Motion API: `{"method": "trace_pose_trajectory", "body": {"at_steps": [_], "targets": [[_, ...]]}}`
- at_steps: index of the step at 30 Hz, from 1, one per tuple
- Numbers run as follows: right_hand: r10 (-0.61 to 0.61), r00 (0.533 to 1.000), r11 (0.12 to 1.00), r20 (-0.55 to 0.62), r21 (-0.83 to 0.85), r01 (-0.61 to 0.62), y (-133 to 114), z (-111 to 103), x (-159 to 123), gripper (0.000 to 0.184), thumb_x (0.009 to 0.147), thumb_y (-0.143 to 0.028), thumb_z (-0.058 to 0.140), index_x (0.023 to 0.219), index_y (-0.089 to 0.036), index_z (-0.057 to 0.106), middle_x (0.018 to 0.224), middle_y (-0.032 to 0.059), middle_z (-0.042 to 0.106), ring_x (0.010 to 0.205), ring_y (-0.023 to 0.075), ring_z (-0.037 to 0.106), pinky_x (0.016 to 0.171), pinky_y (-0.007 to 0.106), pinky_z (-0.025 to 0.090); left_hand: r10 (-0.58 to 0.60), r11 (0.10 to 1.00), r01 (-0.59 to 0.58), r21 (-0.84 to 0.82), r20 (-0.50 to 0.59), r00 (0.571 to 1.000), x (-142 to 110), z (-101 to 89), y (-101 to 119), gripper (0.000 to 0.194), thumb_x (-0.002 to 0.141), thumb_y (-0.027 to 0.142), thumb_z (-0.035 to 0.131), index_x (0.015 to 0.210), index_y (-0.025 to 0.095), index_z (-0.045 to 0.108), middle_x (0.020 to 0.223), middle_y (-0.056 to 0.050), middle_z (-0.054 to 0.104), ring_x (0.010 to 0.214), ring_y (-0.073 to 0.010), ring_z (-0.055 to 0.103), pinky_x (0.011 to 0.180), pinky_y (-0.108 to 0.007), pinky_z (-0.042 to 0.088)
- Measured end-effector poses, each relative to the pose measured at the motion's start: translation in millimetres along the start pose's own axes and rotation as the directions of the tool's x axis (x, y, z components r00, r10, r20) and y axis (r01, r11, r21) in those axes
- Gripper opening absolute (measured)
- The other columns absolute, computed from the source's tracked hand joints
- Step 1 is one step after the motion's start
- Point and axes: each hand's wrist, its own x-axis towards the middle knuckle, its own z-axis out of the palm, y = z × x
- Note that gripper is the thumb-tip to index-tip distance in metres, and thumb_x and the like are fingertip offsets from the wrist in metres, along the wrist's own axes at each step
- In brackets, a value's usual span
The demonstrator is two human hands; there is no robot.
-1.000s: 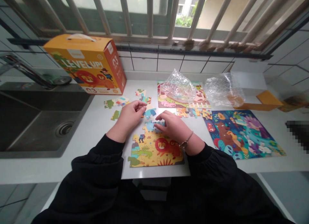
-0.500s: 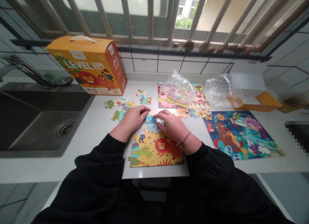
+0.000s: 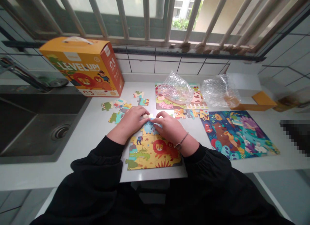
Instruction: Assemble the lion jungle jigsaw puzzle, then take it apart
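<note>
On the white counter in front of me lies a partly joined jigsaw puzzle (image 3: 142,154) with a red-maned lion, a green crocodile and a blue elephant. My left hand (image 3: 129,123) rests at its far edge, fingers closed and thumb stretched toward the middle. Across from it, my right hand (image 3: 170,129), with a bracelet on the wrist, is bent in a pinch over the elephant part. A pale puzzle piece (image 3: 147,116) shows between the fingertips of both hands; the fingers cover much of it. Loose puzzle pieces (image 3: 116,116) lie beyond my left hand.
An orange puzzle box (image 3: 82,69) stands at back left beside the sink (image 3: 48,134). A farm puzzle (image 3: 166,103) lies under crumpled clear plastic (image 3: 176,86). More pieces (image 3: 192,113) lie near it. At right are a dark forest puzzle (image 3: 239,134) and an open box (image 3: 256,103).
My right thumb and fingers have moved to the far edge of the puzzle, nearer my left fingertips. The whole view has shifted slightly.
</note>
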Motion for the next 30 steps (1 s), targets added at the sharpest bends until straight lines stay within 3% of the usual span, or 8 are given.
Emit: {"method": "trace_pose_trajectory", "body": {"at_steps": [4,24,27,28,30], "targets": [[-0.005,1.000,1.000,0.012,-0.022,0.005,0,-3,1,0.033,0.115,-0.033,0.066,0.141,-0.034,0.086,0.142,0.0103,0.072,0.099,0.0198,0.075,0.092,0.034,0.061,0.056,0.998,-0.054,-0.027,0.071,0.996,-3,-7.9,-5,0.014,0.102,0.034,0.082,0.112,0.024,0.080,0.122,-0.010,0.080,0.119,-0.0299,0.071,0.106,-0.046,0.055],[-0.054,0.999,0.998,0.001,-0.040,0.054,0,-6,-1,0.028,0.114,-0.035,0.067,0.134,-0.033,0.087,0.143,0.0101,0.071,0.105,0.0207,0.074,0.093,0.033,0.059,0.104,0.988,-0.088,-0.129,0.119,0.987,-3,-13.2,-13,0.020,0.103,0.034,0.076,0.120,0.027,0.082,0.131,-0.009,0.079,0.125,-0.0290,0.072,0.116,-0.051,0.055],[0.070,0.986,0.997,-0.153,-0.006,-0.072,19,-21,-3,0.026,0.114,-0.035,0.065,0.124,-0.026,0.087,0.135,0.0119,0.073,0.103,0.0230,0.073,0.092,0.036,0.059,0.096,0.988,-0.082,-0.128,0.111,0.989,-3,-12.1,-14,0.020,0.102,0.035,0.076,0.119,0.027,0.082,0.131,-0.009,0.079,0.126,-0.0294,0.072,0.117,-0.052,0.054],[0.151,0.962,0.988,-0.229,-0.003,-0.156,29,-28,-5,0.027,0.114,-0.034,0.062,0.120,-0.023,0.086,0.130,0.0133,0.074,0.103,0.0245,0.072,0.093,0.037,0.058,0.095,0.989,-0.080,-0.128,0.112,0.989,-3,-12.0,-15,0.020,0.102,0.035,0.076,0.119,0.027,0.082,0.132,-0.010,0.078,0.126,-0.0298,0.072,0.118,-0.052,0.054],[0.332,0.866,0.933,-0.373,-0.006,-0.360,55,-44,-13,0.029,0.115,-0.034,0.058,0.115,-0.018,0.083,0.122,0.0163,0.075,0.108,0.0285,0.072,0.097,0.040,0.057,0.089,0.990,-0.075,-0.121,0.113,0.990,-3,-12.2,-14,0.020,0.101,0.036,0.077,0.119,0.027,0.081,0.133,-0.010,0.078,0.127,-0.0308,0.072,0.118,-0.053,0.054]]}}
